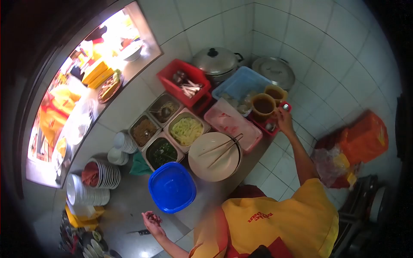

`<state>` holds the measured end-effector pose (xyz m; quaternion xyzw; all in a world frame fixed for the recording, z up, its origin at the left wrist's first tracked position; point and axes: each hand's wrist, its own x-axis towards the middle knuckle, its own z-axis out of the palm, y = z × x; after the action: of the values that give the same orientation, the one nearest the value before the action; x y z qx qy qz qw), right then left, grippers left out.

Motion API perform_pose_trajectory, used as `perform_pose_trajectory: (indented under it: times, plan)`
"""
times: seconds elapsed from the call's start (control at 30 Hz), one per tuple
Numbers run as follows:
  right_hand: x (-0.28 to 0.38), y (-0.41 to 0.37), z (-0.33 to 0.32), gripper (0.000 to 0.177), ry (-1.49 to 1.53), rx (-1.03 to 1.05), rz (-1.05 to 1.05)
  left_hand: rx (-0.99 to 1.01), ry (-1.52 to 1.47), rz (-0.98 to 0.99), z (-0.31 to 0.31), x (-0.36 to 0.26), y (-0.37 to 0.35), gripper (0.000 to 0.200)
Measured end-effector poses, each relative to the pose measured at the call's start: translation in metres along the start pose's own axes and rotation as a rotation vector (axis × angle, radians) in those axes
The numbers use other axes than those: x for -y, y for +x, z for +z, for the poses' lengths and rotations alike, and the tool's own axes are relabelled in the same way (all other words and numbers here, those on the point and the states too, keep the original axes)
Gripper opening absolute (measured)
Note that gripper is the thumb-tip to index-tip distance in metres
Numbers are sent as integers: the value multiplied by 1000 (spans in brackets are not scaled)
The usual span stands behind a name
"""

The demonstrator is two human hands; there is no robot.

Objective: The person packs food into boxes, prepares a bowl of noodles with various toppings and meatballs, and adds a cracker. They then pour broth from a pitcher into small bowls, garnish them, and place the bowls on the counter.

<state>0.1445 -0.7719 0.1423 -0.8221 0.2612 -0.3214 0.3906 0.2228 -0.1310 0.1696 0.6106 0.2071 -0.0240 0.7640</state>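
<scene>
My right hand (284, 119) reaches far out to the back of the counter, fingers closed beside a jug of brown liquid (263, 105). What they grip, perhaps the jug's handle, is hidden. Close to those fingers is a small silver-topped item (286, 106) at a red tray (272, 130). My left hand (152, 222) is palm up over the near counter with curled fingers; dark reddish bits seem to show in it, too small to name. Beneath it lies a black-handled knife (140, 232). A blue plastic tub (172, 187) stands beyond that hand.
Chopsticks rest across a large pale bowl (206, 165). Food pans, one of chopped greens (186, 131), stand behind it. A red bin (167, 74) holds spoons. Stacked white bowls (109, 174) line the left side. People in yellow work beyond the serving hatch (146, 41).
</scene>
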Motion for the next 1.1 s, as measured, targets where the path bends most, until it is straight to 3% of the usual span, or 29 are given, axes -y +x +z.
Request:
perform_pose_trajectory:
  times: [0.1,0.13,0.2,0.23,0.27,0.37,0.4,0.43,0.53,0.7,0.83,0.93,0.97,1.03,1.1]
  plan:
    - [9,23,-11,23,-130,-79,-268,-39,-16,-23,-24,4,-3,40]
    - [59,21,-20,23,-95,-13,-166,-125,11,-42,-29,6,-3,39]
    - [95,37,-30,25,-226,39,-255,-117,5,-30,-39,6,-3,37]
    - [126,41,-29,25,-163,81,-183,-125,11,-13,-48,11,2,36]
    - [153,44,-29,26,-267,40,-336,-132,23,-2,-57,11,4,35]
    - [233,55,-9,27,-103,161,-437,-214,-3,40,-80,10,3,32]
    - [271,46,0,28,70,256,-339,-199,18,60,-91,10,4,34]
    - [305,31,14,29,231,345,-232,-171,41,78,-104,8,5,36]
    - [387,5,78,28,396,344,-376,-195,-10,105,-137,0,7,31]
    - [501,-58,195,30,502,574,-392,-183,-66,151,-184,-3,14,30]
    - [566,-113,290,27,563,781,-422,-207,51,273,-218,-2,15,27]
    - [598,-137,357,24,542,870,-452,-408,540,452,-246,-4,10,19]
    - [611,-146,375,23,535,888,-444,-406,534,462,-258,3,10,19]
    - [640,-162,399,25,499,889,-473,-668,907,678,-281,21,11,15]
    - [660,-162,430,28,468,894,-437,-749,900,643,-298,41,9,15]
